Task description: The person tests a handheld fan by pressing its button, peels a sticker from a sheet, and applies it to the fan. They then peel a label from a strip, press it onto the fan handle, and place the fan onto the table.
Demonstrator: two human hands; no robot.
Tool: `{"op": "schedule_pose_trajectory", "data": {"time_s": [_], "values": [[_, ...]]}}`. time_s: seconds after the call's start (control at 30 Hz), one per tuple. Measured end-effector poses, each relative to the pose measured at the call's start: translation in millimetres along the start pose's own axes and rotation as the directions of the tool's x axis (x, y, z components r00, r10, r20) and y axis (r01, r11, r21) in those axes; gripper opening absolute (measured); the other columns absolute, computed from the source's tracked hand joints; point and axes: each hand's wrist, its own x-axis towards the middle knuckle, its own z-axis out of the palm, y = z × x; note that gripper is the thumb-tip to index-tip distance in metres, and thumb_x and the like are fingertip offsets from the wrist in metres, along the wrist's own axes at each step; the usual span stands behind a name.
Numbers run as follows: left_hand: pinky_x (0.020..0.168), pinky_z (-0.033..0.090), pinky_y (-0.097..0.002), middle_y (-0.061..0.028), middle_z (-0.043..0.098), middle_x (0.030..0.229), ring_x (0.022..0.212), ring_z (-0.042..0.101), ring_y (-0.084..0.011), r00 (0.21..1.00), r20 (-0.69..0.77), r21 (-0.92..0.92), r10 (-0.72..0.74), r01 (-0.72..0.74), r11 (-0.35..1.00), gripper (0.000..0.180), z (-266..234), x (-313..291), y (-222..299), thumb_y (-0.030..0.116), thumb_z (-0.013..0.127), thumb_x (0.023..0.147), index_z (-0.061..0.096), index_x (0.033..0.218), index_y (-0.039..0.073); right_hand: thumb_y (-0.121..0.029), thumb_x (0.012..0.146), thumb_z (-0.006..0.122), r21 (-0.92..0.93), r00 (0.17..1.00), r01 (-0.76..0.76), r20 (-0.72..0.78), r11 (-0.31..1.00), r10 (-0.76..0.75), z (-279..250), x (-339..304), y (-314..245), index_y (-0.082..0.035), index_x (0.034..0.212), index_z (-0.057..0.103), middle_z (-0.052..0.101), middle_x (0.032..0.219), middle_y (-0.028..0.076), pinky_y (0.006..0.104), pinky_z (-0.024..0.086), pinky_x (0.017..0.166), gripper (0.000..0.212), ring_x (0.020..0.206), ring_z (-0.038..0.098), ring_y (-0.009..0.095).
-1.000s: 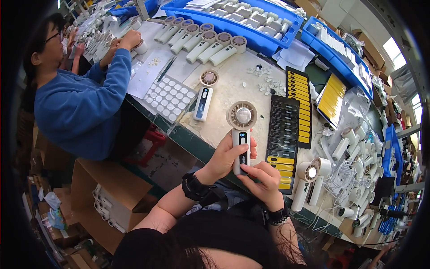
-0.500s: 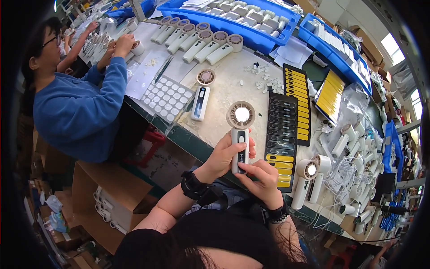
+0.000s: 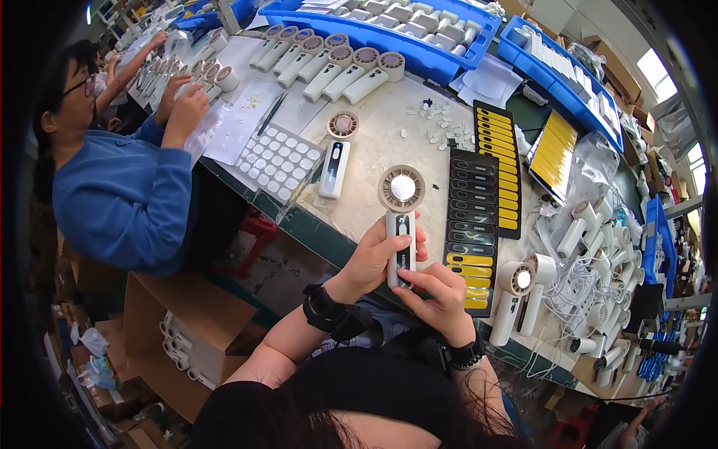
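A white handheld fan [image 3: 402, 224] with a round beige grille and a bright round centre stands upright before me. My left hand [image 3: 372, 258] is wrapped round its handle, thumb on the dark front strip. My right hand [image 3: 441, 293] pinches the lower end of the handle, thumb and finger against the strip's bottom. Right of the fan lies a black sheet of label strips [image 3: 471, 206], its lower part showing bare yellow slots. Another fan [image 3: 333, 170] lies left on the table, a dark strip on its handle.
Finished-looking fans [image 3: 325, 78] line the back, before a blue bin [image 3: 374, 31]. A sheet of round white stickers [image 3: 278, 161] lies left. Fans and tangled cables [image 3: 565, 299] crowd the right. A co-worker [image 3: 123, 187] sits left; an open carton [image 3: 179, 307] stands below.
My hands keep the same hold on the fan, with hardly any movement. The co-worker's hands have shifted left, away from the fan they were by.
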Motion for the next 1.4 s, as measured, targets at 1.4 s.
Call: {"op": "schedule_pose_trajectory", "data": {"time_s": [1.4], "values": [[0.076,0.048,-0.0303,-0.0095,0.056,0.095,0.081,0.056,-0.0180,0.996,0.087,-0.102,-0.002,0.011,0.995,0.046,-2.0,4.9,-0.4,0.015,0.050,0.085,0.036,0.125,-0.002,-0.005,0.062,0.080,0.153,0.992,-0.116,-0.038,0.981,0.123,4.5,-1.4,-1.5,-0.009,0.085,0.069,0.055,0.071,0.004,0.0259,0.042,0.051,0.026,0.060,0.054,0.015]]}}
